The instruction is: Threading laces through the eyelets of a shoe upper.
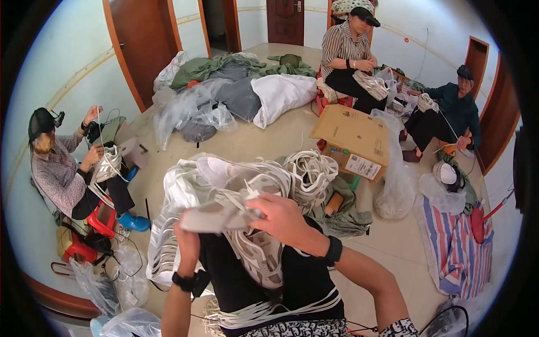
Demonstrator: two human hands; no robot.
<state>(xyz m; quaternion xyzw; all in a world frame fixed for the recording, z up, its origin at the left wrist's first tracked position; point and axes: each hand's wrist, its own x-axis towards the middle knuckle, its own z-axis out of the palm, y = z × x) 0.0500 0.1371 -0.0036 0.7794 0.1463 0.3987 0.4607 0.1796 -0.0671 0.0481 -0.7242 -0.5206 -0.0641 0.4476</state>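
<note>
Above my lap I hold a beige and white shoe upper, slightly blurred by motion. My left hand grips its left end from below, fingers mostly hidden. At its right side my right hand is closed on the upper near its laces; what the fingertips pinch is too blurred to tell. A second shoe upper, with pale laces, lies between my thighs just under the held one. Long white laces stretch across my lap. Beyond my hands sit more pale uppers and a tangled lace bundle.
A cardboard box stands ahead right, beside clear plastic bags. White sacks and dark cloth lie at the back. Three people work seated: one at left, two at far right. A striped sheet lies at right.
</note>
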